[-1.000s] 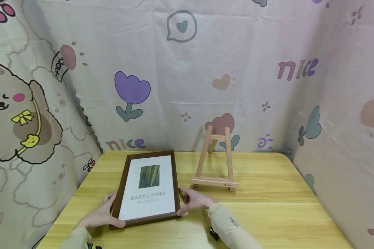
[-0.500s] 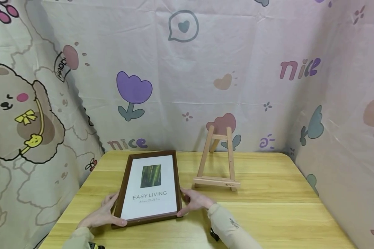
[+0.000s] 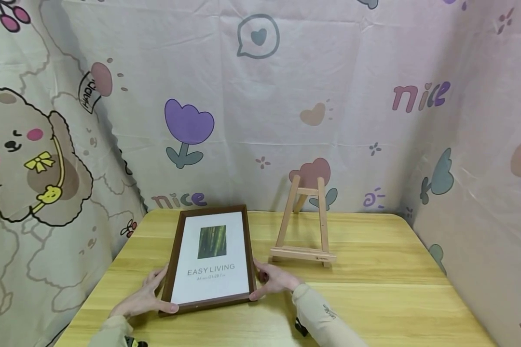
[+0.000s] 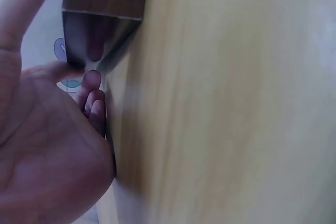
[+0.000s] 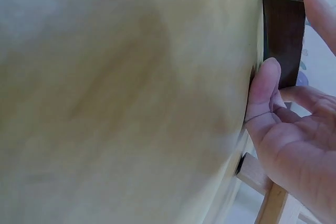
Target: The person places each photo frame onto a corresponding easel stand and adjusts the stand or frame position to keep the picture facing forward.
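Observation:
A brown picture frame [image 3: 212, 258] with a white print reading "EASY LIVING" lies face up, left of centre. My left hand [image 3: 145, 296] grips its near left corner, thumb on the front edge and fingers along the side. At the near right corner my right hand [image 3: 275, 279] holds the frame, thumb at the corner and fingers against the right side. In the left wrist view, fingertips [image 4: 92, 80] reach in by the frame's side. Curled fingers [image 5: 264, 82] of the right hand sit low by the frame's dark side in the right wrist view.
A small wooden easel [image 3: 304, 254] stands on the table right of the frame, its ledge close to my right hand. The wood-grain table [image 3: 373, 299] extends to the right. A printed cloth [image 3: 260, 96] hangs behind and at both sides.
The frame's far edge has risen slightly against the table's back edge, with both hands still holding it. The head view has shifted a little, so everything appears further right.

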{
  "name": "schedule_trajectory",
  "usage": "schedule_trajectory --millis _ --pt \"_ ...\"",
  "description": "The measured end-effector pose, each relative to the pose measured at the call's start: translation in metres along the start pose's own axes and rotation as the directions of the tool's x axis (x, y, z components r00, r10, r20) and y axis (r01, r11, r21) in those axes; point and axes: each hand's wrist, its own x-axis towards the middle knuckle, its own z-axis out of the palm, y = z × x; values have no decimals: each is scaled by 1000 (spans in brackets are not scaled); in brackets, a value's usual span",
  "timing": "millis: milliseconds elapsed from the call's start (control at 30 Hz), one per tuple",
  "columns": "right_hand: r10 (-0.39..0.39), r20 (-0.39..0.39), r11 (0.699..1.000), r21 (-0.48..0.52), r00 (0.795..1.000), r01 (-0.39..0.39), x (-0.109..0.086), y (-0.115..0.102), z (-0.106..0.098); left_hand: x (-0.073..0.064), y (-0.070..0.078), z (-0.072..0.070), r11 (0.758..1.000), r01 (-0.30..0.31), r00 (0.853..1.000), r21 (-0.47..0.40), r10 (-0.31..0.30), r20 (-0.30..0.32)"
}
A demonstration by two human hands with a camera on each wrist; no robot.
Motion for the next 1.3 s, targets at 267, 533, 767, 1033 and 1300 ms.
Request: schedule_trajectory --millis 267,533,767,1033,1300 --pt "-47 -36 997 67 998 49 1 5 -1 0 0 2 1000 -5 1000 -15 5 -13" --pt "-72 -60 988 130 996 79 2 7 1 2 2 4 997 -34 998 -73 31 -46" --pt "-96 -68 979 172 993 107 4 8 0 5 3 5 980 -57 998 -190 51 -34" --pt "-101 -78 981 160 992 112 4 7 0 5 1 7 966 -43 999 -255 37 -28" --pt "-92 -92 984 145 992 105 4 6 0 7 2 10 968 -99 994 -232 84 -74"
